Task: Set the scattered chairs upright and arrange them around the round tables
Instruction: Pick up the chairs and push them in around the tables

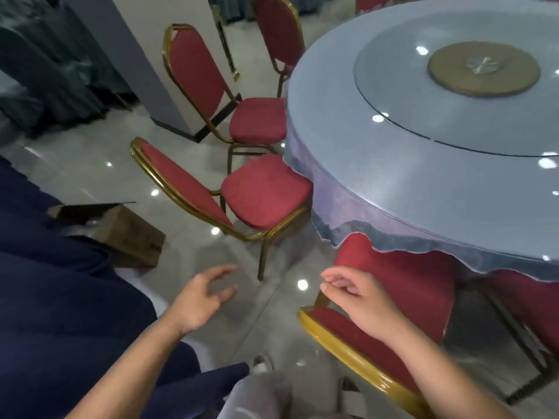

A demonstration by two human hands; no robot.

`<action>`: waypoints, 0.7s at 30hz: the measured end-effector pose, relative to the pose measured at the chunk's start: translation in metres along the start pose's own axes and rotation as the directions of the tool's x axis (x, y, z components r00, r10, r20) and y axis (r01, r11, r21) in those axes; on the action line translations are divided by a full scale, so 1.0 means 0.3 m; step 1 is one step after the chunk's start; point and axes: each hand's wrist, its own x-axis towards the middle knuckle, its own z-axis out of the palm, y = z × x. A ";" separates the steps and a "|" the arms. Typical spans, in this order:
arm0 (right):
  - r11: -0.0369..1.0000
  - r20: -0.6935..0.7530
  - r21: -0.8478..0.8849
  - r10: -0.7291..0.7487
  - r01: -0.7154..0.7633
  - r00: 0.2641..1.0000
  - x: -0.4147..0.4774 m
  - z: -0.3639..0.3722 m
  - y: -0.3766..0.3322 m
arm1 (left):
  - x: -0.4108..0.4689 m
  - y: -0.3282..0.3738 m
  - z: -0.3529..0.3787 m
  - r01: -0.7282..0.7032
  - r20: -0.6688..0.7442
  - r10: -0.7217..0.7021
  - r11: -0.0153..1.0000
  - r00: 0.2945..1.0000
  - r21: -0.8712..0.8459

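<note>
Both hands empty, left hand spread, right hand loosely curled above the chair; I judge gripping its backrest rim squarely best.

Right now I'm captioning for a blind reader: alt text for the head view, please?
Two empty open hands, left hand and right hand, hover above the nearest red chair by a round table. Three more red chairs stand upright along its edge; a cardboard box sits on the floor.

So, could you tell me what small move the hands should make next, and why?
Probably close the right hand on the gold top rail of the nearest chair: both hands are open and empty, the right just above that backrest, whose seat is already partly under the round table. The left hand hangs free.
</note>
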 end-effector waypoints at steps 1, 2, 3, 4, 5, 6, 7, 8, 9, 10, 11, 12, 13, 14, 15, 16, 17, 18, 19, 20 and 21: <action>1.000 0.014 -0.011 -0.003 0.003 1.000 0.044 0.032 -0.021 | 0.019 -0.032 -0.039 0.008 -0.021 -0.008 1.000 1.000 -0.022; 1.000 0.021 -0.019 -0.005 0.005 1.000 0.090 0.066 -0.043 | 0.047 -0.066 -0.080 0.015 -0.048 -0.017 0.999 0.999 -0.042; 1.000 0.024 -0.021 -0.003 0.004 1.000 0.137 0.104 -0.066 | 0.078 -0.103 -0.122 0.023 -0.077 -0.028 0.997 0.997 -0.069; 1.000 0.025 -0.022 0.000 0.001 1.000 0.184 0.144 -0.090 | 0.113 -0.141 -0.164 0.028 -0.107 -0.039 0.994 0.994 -0.102; 1.000 0.024 -0.028 0.001 -0.001 1.000 0.232 0.187 -0.117 | 0.150 -0.180 -0.210 0.030 -0.138 -0.048 0.991 0.989 -0.133; 0.999 0.027 -0.039 0.002 -0.001 1.000 0.279 0.235 -0.146 | 0.185 -0.222 -0.257 0.031 -0.170 -0.059 0.986 0.984 -0.161; 0.999 0.029 -0.048 0.000 0.002 1.000 0.324 0.285 -0.182 | 0.219 -0.261 -0.307 0.030 -0.197 -0.068 0.982 0.978 -0.189; 0.999 0.024 -0.052 -0.007 0.009 1.000 0.370 0.337 -0.223 | 0.248 -0.298 -0.359 0.030 -0.216 -0.078 0.976 0.973 -0.215; 0.998 0.015 -0.056 -0.020 0.021 1.000 0.416 0.388 -0.268 | 0.274 -0.331 -0.414 0.032 -0.230 -0.089 0.971 0.969 -0.238; 0.997 0.010 -0.063 -0.036 0.037 0.999 0.462 0.436 -0.317 | 0.299 -0.367 -0.471 0.032 -0.248 -0.099 0.964 0.964 -0.262; 0.996 0.014 -0.073 -0.051 0.052 0.999 0.503 0.484 -0.366 | 0.318 -0.402 -0.526 0.030 -0.264 -0.108 0.959 0.959 -0.283; 0.994 0.015 -0.085 -0.069 0.070 0.998 0.537 0.535 -0.416 | 0.332 -0.435 -0.578 0.023 -0.271 -0.105 0.956 0.957 -0.291; 0.992 0.011 -0.088 -0.085 0.086 0.996 0.570 0.586 -0.464 | 0.348 -0.463 -0.628 0.006 -0.276 -0.090 0.958 0.957 -0.288; 0.991 0.012 -0.086 -0.097 0.098 0.995 0.603 0.634 -0.510 | 0.367 -0.492 -0.679 -0.009 -0.286 -0.073 0.961 0.955 -0.276; 0.991 0.020 -0.077 -0.107 0.108 0.994 0.639 0.678 -0.552 | 0.392 -0.518 -0.730 -0.020 -0.297 -0.060 0.966 0.953 -0.259; 0.991 0.031 -0.071 -0.113 0.115 0.993 0.676 0.715 -0.589 | 0.421 -0.543 -0.779 -0.026 -0.305 -0.051 0.970 0.951 -0.243; 0.989 0.043 -0.077 -0.122 0.125 0.992 0.714 0.744 -0.621 | 0.449 -0.564 -0.826 -0.029 -0.309 -0.046 0.972 0.950 -0.233; 0.986 0.061 -0.092 -0.136 0.142 0.989 0.752 0.768 -0.652 | 0.476 -0.585 -0.871 -0.034 -0.314 -0.043 0.971 0.948 -0.236; 0.982 0.075 -0.102 -0.149 0.156 0.986 0.797 0.789 -0.678 | 0.508 -0.607 -0.916 -0.040 -0.322 -0.043 0.968 0.946 -0.246; 0.981 0.081 -0.112 -0.151 0.159 0.985 0.843 0.808 -0.702 | 0.543 -0.627 -0.960 -0.041 -0.326 -0.045 0.967 0.944 -0.251; 0.979 0.079 -0.129 -0.146 0.155 0.986 0.892 0.825 -0.722 | 0.582 -0.645 -1.004 -0.038 -0.327 -0.046 0.968 0.944 -0.247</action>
